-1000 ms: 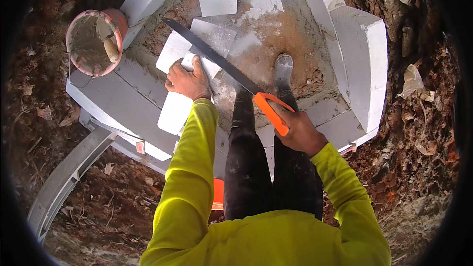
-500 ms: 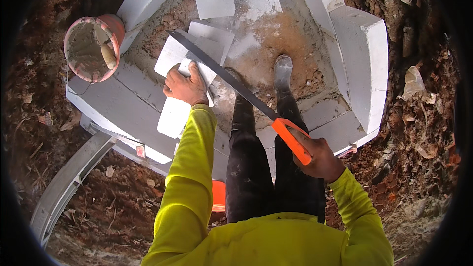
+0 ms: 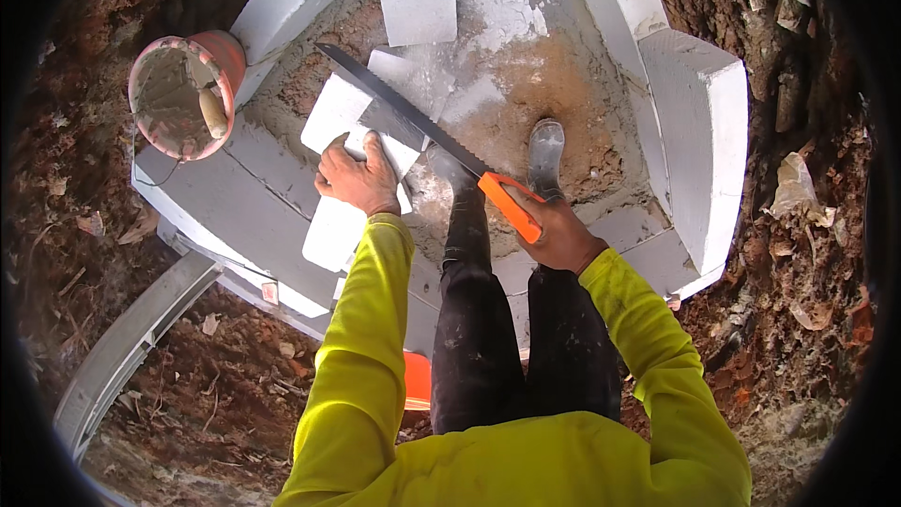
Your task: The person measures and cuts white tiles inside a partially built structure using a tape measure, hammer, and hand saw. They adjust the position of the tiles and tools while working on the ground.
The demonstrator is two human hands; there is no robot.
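Note:
My right hand [image 3: 563,233] is wrapped round the orange handle of a handsaw [image 3: 413,115]. Its long dark toothed blade runs up and to the left, across the white pieces in front of my boots. With bent fingers and thumb, my left hand [image 3: 358,178] grips a white block [image 3: 402,154] just below the blade. Beyond the saw lies another white slab [image 3: 336,113], partly overlapped by the blade's shadow. A further white piece [image 3: 330,233] shows under my left wrist. Whether the teeth touch the block, I cannot tell.
Pale block walls [image 3: 690,99] surround the mortar-covered floor I stand on. At the left, a bucket [image 3: 236,61] holds grey mortar and a wooden-handled tool [image 3: 213,113]. A square white slab [image 3: 418,2] lies farther off. A curved grey frame [image 3: 122,343] rests on the soil outside.
My right hand has pushed the saw up and to the left, so the handle is nearer the block. My left hand stays on the block. The whole view has shifted slightly.

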